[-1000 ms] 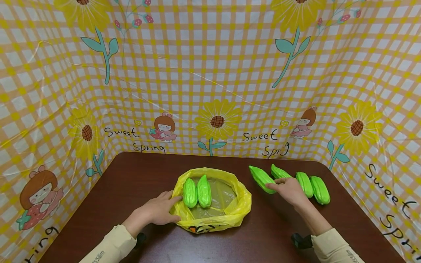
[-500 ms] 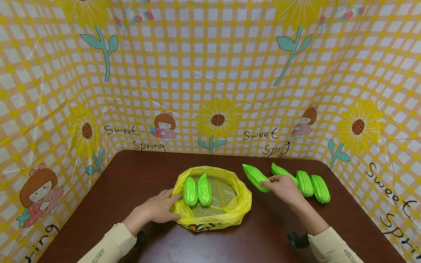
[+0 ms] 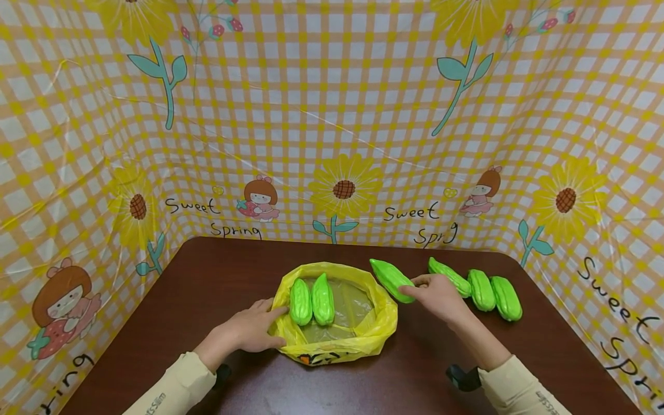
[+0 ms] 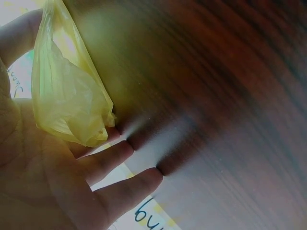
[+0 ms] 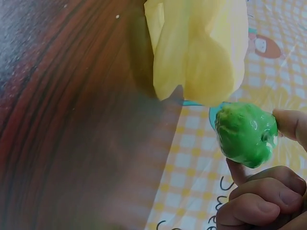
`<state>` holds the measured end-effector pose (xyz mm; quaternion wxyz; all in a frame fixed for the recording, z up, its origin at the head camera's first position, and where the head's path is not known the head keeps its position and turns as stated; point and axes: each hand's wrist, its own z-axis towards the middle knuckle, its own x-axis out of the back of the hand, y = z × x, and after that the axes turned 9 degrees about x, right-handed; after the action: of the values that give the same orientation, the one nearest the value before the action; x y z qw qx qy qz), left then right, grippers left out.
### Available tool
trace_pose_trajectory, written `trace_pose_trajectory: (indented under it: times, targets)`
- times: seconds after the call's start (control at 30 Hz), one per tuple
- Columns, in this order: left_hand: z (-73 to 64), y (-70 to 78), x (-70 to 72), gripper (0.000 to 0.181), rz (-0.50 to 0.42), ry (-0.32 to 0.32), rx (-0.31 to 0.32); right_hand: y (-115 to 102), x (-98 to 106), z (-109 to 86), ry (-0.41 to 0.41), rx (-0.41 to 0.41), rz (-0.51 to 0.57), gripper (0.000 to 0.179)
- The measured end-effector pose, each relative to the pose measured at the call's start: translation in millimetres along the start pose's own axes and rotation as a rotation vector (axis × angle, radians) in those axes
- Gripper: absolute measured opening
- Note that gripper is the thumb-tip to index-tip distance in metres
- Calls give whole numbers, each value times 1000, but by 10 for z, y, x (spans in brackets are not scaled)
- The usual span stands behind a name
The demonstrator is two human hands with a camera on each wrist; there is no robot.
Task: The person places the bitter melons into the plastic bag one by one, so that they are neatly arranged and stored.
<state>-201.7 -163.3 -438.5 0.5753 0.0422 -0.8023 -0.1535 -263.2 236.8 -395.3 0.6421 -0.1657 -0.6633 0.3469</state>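
My right hand (image 3: 438, 295) pinches one end of a glossy, bright green bitter melon (image 3: 390, 278) between thumb and fingers. Its pointed end overlaps the right rim of a yellow plastic bag (image 3: 386, 314) in the head view. In the right wrist view the melon's bumpy end (image 5: 244, 134) faces the camera, just beyond the bag's side (image 5: 196, 52). Two more melons (image 3: 312, 302) lie side by side in the left part of the opened bag. My left hand (image 3: 252, 328) rests against the bag's left side, fingers spread, fingertips (image 4: 152, 176) down at the table.
Three more green melons (image 3: 481, 290) lie in a slanting row on the right of the dark brown table (image 3: 223, 265). A checked cloth with sunflowers (image 3: 332, 127) hangs around the back and both sides.
My right hand has carried the bitter melon leftward, away from the row and up to the bag's right rim. The left hand has stayed at the bag.
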Motion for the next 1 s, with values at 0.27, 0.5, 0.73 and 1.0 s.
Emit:
trace_pose_trajectory:
  times: [0.27,0.5,0.73,1.0]
  targets:
    - [-3,-2,-5,74,-3,-4,8,-94,-61,31,-12,29,-2,56]
    - [6,-10,-7,75,5,2,6,-186,-84,43,-25,47,16,59]
    - [8,-14,-5,74,7,6,2,-316,-115,49,-29,54,40,57]
    - [13,-14,-7,74,10,8,-5,-434,-268,86,-42,84,19,49]
